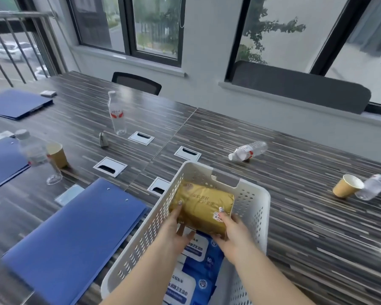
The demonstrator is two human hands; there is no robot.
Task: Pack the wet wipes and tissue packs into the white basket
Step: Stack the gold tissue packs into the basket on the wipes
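Observation:
A white perforated basket [252,201] stands on the striped table near the front edge. Inside its far half lies a gold tissue pack [201,205]. My left hand [174,230] grips the pack's left end and my right hand [231,232] grips its right end, both reaching down into the basket. Blue-and-white wet wipes packs [198,267] lie in the basket's near half, partly hidden under my forearms.
A blue folder [75,238] lies just left of the basket, more folders [2,164] further left. Water bottles [117,115] [248,150] [372,187], paper cups [346,186] [57,154] and cable hatches [110,166] are scattered on the table. Chairs stand behind.

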